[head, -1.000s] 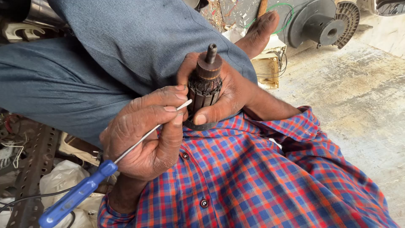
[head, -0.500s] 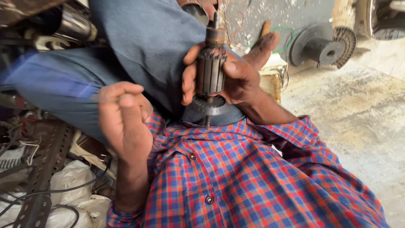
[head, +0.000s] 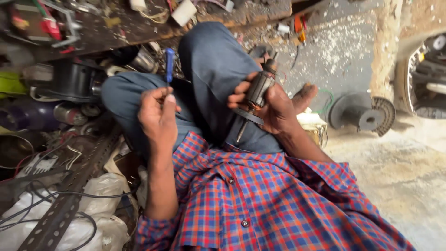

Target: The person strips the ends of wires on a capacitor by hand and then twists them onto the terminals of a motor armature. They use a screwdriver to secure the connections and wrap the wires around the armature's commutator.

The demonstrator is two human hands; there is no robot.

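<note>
— What does the right hand (head: 274, 109) grip?

— It is closed around a dark, ribbed, cylindrical motor armature (head: 258, 89) with a steel shaft sticking out of both ends. The armature is tilted, its upper end leaning away from the body, and it is held above the lap, over the grey-blue trouser leg (head: 213, 69) of the raised knee. A flat metal strip (head: 248, 116) lies under the fingers of that hand, just below the armature.

— And the left hand (head: 158, 116)?

— Closed as well, pinching the thin metal shank of a blue-handled screwdriver (head: 169, 65). The handle points up and away from the body. This hand is held apart from the armature, to its left.

— Where is the person?

— Seated on a rough concrete floor (head: 409, 176), wearing a red and blue checked shirt (head: 260, 204). A bare foot (head: 304, 95) shows just beyond the right hand.

— What lies around?

— At the left edge of the floor, black cables (head: 42, 200) run over a perforated angle-iron bar (head: 65, 204) and white plastic bags (head: 97, 186). A grey spool-shaped metal part (head: 360, 114) sits on the floor to the right, near the wall.
</note>
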